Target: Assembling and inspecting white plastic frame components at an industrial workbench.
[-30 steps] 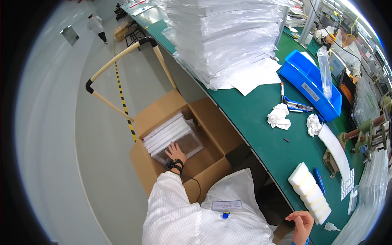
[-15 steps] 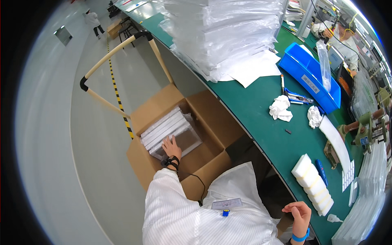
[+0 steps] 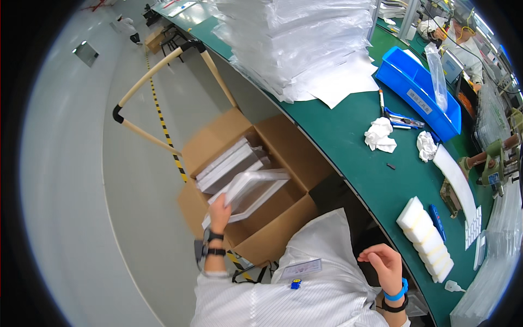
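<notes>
My left hand (image 3: 219, 213) is closed on the near edge of a flat white-edged panel in clear plastic wrap (image 3: 253, 191). This panel is tilted up over the open cardboard box (image 3: 261, 237), and motion blurs it slightly. Behind it, several similar wrapped panels (image 3: 224, 165) stand in a leaning row inside the box. My right hand (image 3: 384, 266) hovers by the near edge of the green table (image 3: 359, 180), fingers loosely curled together, with nothing visible in them. Dark bands circle my left wrist; a blue and a black band are on the right.
A tall stack of plastic-wrapped sheets (image 3: 297, 49) stands on the table. Nearby are a blue bin (image 3: 419, 92), crumpled white paper (image 3: 379, 135), white foam blocks (image 3: 425, 238) and a green metal fixture (image 3: 493, 163). A cream tubular handle (image 3: 150, 73) rises beyond the box. Another person (image 3: 457, 46) works across the table.
My left hand has gripped the nearest panel and tilted it up, toward me and away from the row. My right hand has shifted slightly left and up.
</notes>
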`<state>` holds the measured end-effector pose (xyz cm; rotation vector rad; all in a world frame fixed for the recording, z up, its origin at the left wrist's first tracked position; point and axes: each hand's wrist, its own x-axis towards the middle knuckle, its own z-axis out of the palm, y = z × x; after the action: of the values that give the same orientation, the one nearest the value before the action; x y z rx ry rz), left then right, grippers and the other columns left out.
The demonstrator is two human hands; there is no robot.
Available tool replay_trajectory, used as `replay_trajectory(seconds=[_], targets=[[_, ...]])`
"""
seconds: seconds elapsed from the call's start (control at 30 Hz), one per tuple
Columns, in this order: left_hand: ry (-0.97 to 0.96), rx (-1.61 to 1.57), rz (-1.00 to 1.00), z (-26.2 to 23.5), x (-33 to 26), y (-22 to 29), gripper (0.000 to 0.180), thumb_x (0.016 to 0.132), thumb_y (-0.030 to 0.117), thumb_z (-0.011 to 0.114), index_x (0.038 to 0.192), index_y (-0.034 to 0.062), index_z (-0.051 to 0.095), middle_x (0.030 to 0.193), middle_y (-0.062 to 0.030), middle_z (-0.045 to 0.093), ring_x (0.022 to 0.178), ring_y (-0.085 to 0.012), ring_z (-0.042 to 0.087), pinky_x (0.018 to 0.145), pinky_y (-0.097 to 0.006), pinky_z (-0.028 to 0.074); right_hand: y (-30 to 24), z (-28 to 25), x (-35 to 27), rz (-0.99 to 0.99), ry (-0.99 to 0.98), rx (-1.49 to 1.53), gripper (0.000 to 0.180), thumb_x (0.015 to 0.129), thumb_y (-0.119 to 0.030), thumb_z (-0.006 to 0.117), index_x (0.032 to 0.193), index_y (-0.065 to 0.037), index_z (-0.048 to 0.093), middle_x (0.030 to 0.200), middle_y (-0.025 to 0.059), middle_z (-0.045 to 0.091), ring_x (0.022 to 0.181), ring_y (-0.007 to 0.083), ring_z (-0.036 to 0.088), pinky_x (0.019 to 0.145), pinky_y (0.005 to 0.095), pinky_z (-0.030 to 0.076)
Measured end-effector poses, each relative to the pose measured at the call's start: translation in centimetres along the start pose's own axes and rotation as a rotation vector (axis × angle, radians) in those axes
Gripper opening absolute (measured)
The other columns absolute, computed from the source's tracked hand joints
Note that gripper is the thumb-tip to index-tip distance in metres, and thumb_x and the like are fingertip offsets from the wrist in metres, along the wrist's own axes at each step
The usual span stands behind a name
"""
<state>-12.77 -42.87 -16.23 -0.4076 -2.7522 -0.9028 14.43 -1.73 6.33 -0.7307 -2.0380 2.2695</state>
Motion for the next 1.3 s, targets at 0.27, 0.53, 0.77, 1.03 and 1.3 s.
replay_trajectory(seconds=[0.27, 0.53, 0.77, 1.03, 1.3], targets=[[0.261, -0.717, -0.321, -10.7, -6.4, 9.0, 0.007, 0.094, 0.009, 0.063, 0.092, 0.0022, 0.062, 0.081, -0.0033, 0.065, 0.075, -0.0111, 0.06, 0.068, -0.027, 0.05, -2.2, 4.6, 6.1, -0.364, -0.1, -0.445, 0.052, 0.088, -0.013, 0.07, 0.133, 0.002, 0.05, 0.123, 0.0184, 0.062, 0.114, 0.0259, 0.061, 0.094, 0.0347, 0.049], [-0.234, -1.34, -0.129, -0.7, -5.9, 18.8, 0.047, 0.092, 0.008, 0.062, 0.136, -0.0011, 0.046, 0.133, -0.0133, 0.056, 0.121, -0.0245, 0.055, 0.103, -0.04, 0.045, -1.8, -2.8, -1.3, -0.572, 0.204, -0.317, 0.04, 0.091, -0.011, 0.052, 0.127, 0.006, 0.054, 0.102, 0.0178, 0.066, 0.092, 0.0262, 0.063, 0.088, 0.0352, 0.048], [-0.831, -1.327, 0.501, 1.8, -0.3, 33.3, 0.039, 0.103, 0.021, 0.047, 0.135, -0.001, 0.051, 0.137, -0.0134, 0.055, 0.121, -0.0227, 0.055, 0.105, -0.041, 0.042, -2.3, -9.1, -11.5, -0.519, 0.676, -0.436, 0.029, 0.104, -0.016, 0.042, 0.092, 0.002, 0.062, 0.084, 0.0088, 0.065, 0.079, 0.0164, 0.057, 0.074, 0.0293, 0.042], [-0.921, -1.117, 0.977, -0.9, 1.9, 46.1, 0.038, 0.095, 0.016, 0.062, 0.13, 0.004, 0.058, 0.135, -0.0136, 0.056, 0.12, -0.0241, 0.056, 0.1, -0.036, 0.044, -8.4, -3.8, -12.8, -0.705, 0.663, -0.324, 0.019, 0.1, -0.01, 0.052, 0.102, 0.004, 0.065, 0.094, 0.0147, 0.07, 0.086, 0.0239, 0.067, 0.078, 0.0357, 0.051], [-0.98, -1.237, 0.536, 3.0, 1.7, 38.7, 0.027, 0.09, 0.023, 0.066, 0.107, 0.0026, 0.065, 0.109, -0.0151, 0.063, 0.104, -0.0269, 0.061, 0.09, -0.036, 0.05, -9.3, -5.1, -8.9, -1.082, 0.601, -0.774, 0.032, 0.078, -0.018, 0.072, 0.102, 0.002, 0.066, 0.105, 0.0201, 0.068, 0.099, 0.0412, 0.066, 0.09, 0.0455, 0.052]])
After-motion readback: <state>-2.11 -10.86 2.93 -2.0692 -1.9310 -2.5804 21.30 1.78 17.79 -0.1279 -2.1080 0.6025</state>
